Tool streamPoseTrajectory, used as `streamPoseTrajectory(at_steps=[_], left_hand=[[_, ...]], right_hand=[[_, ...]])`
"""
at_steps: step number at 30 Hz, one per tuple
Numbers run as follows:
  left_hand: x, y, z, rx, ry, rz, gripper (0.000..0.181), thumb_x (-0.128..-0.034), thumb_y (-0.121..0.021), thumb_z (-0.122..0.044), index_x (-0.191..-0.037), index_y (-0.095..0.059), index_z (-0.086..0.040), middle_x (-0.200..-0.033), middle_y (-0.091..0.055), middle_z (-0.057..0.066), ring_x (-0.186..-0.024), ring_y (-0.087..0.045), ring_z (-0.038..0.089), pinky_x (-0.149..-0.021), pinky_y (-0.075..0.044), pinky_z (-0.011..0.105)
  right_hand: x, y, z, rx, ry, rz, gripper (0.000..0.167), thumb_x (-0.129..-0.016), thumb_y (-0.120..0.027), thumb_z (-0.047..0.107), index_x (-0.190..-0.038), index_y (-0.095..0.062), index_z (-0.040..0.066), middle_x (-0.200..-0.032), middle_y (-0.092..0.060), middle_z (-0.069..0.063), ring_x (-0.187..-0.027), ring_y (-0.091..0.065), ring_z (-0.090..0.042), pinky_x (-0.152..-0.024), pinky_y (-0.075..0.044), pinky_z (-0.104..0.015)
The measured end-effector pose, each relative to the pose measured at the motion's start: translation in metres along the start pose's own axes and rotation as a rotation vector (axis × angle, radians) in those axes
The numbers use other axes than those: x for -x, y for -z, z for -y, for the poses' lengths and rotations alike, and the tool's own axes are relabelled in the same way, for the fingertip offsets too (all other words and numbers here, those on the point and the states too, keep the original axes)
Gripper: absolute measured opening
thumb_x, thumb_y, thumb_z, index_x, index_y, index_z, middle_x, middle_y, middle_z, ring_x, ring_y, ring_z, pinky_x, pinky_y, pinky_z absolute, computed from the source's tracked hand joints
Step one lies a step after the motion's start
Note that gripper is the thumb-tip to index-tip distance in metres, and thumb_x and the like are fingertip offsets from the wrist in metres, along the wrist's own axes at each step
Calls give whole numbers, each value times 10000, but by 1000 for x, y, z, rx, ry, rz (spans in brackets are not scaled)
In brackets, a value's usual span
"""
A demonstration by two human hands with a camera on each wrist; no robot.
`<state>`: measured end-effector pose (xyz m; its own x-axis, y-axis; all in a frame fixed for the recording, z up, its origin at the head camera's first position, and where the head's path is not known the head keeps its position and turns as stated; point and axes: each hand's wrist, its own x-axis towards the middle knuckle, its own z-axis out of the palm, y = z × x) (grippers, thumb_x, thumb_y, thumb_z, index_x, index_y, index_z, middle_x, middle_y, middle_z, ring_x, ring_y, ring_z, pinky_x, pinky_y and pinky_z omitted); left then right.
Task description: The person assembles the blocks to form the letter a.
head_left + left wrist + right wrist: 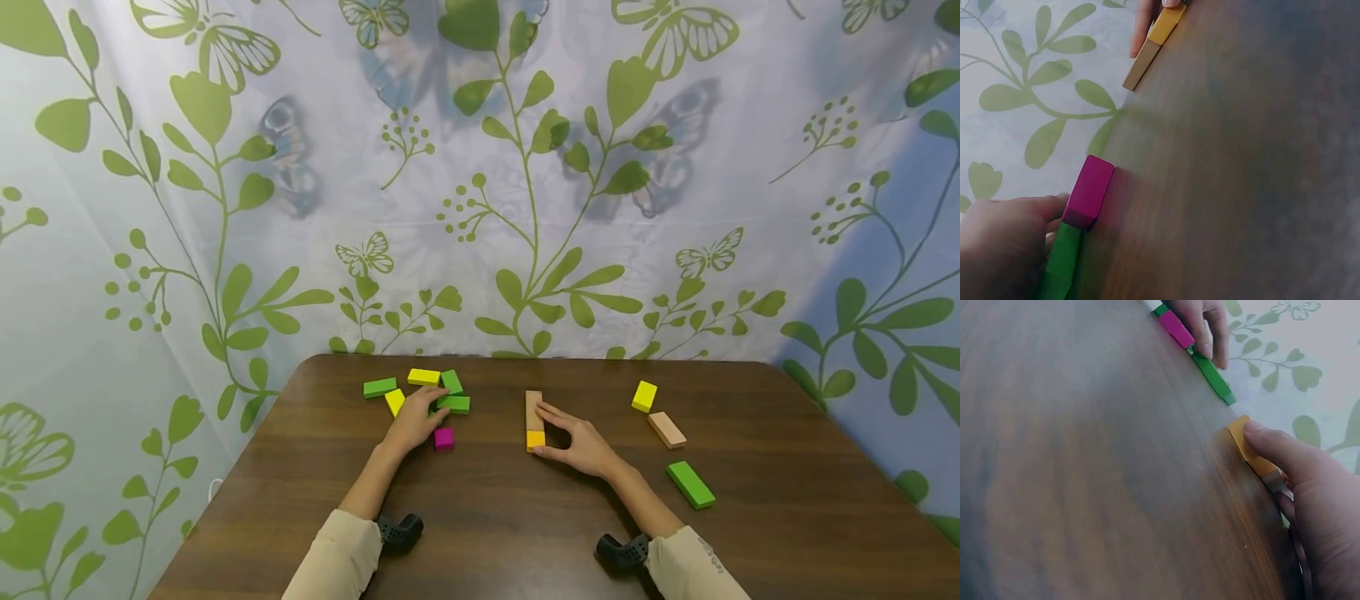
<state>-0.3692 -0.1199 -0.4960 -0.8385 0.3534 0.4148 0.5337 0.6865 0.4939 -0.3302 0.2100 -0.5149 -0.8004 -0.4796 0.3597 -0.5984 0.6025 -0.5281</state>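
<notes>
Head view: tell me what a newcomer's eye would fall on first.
Likely the leafy butterfly cloth, rising behind the table. Next, perhaps, the magenta block, the only one of its colour, near the left hand. Then the orange block by the right hand, at the near end of a pale block.

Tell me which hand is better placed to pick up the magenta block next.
Likely the left hand: it is close beside the magenta block, while the right hand is farther off, touching the orange block.
</notes>
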Motion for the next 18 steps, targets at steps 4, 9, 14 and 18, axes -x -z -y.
streamPoseTrajectory(at_steps=[4, 9, 14, 18], left_hand=[[-1, 1, 2, 2, 33, -17, 328, -832, -699, -152, -1124, -654, -8, -1116, -605, 159, -991, -589, 297, -824, -489, 415], [-2, 1, 4, 33, 42, -7, 332, -801, -728, -137, -1098, -670, 0, -1087, -621, 153, -925, -611, 286, -776, -508, 401], [-1, 1, 3, 44, 47, -2, 322, -802, -725, -128, -1092, -674, 4, -1072, -631, 155, -950, -603, 284, -789, -499, 417], [1, 1, 1, 47, 46, 11, 302, -812, -719, -152, -1077, -683, -13, -1062, -634, 139, -934, -603, 264, -784, -498, 409]], right_hand=[[0, 0, 1, -10, 5, -9, 741, -789, -686, 469, -1386, -441, 103, -1438, -376, -66, -1267, -389, -299, -969, -356, -529], [-2, 1, 0, 7, 7, -8, 744, -790, -676, 486, -1386, -442, 108, -1436, -379, -57, -1262, -397, -289, -968, -362, -520], [-1, 1, 2, 6, 15, -8, 741, -795, -674, 480, -1385, -442, 96, -1432, -383, -70, -1267, -391, -291, -972, -355, -523], [1, 0, 3, 4, 15, -6, 739, -799, -673, 476, -1387, -438, 96, -1432, -381, -82, -1266, -390, -303, -971, -352, -531]])
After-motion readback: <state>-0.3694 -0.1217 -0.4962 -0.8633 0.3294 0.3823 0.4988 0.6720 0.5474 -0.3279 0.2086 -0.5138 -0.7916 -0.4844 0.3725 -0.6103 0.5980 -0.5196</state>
